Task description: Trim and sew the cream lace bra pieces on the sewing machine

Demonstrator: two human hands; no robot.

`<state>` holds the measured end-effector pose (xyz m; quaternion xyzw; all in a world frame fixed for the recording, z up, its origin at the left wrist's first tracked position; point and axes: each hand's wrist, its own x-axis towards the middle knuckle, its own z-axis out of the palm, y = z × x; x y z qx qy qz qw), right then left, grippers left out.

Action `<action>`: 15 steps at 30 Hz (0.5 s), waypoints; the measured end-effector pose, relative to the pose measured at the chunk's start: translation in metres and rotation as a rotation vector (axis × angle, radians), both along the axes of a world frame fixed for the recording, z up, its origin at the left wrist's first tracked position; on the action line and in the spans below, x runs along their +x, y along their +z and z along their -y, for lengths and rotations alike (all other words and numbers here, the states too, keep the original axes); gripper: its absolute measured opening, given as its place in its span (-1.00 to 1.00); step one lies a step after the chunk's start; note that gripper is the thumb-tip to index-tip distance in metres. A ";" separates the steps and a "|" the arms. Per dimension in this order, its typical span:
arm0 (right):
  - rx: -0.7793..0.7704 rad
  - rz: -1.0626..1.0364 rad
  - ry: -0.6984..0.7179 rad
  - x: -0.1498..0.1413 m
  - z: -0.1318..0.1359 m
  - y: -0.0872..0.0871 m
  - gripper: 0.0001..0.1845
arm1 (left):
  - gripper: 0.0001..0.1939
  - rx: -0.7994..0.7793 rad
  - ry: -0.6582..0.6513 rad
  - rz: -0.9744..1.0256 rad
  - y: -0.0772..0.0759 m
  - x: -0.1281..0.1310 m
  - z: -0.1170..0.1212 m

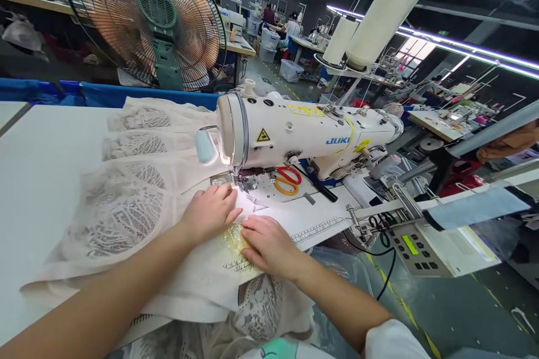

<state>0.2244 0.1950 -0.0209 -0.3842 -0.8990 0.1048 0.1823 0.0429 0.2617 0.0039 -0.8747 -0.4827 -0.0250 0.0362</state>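
Off-white fabric with lace panels [126, 207] spreads over the table left of the sewing machine [269, 129] and hangs over the front edge. My left hand [209, 212] rests on this fabric just in front of the needle area, palm down, with its thumb apart from the fingers. Close beside it, my right hand [269, 244] has its thumb and fingers closed on the edge of a yellowish lace piece [233, 240]. What lies beneath both palms is hidden. Scissors with red and orange handles [288, 179] lie on the machine bed, right of the needle.
A black-handled tool [322, 188] lies beside the scissors. Printed rulers [320, 230] run along the table edge. The control box [442, 249] hangs at the right. Thread cones [383, 17] stand above the machine. A large fan [143, 17] is behind the table; people work far back.
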 end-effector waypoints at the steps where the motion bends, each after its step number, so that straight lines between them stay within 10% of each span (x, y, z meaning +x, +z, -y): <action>1: -0.003 0.005 0.000 -0.001 0.000 0.000 -0.76 | -0.61 0.004 -0.004 0.004 -0.001 0.000 -0.002; 15: -0.116 0.089 -0.096 -0.012 0.006 0.003 -0.59 | -0.65 0.056 -0.086 0.042 -0.007 -0.001 -0.007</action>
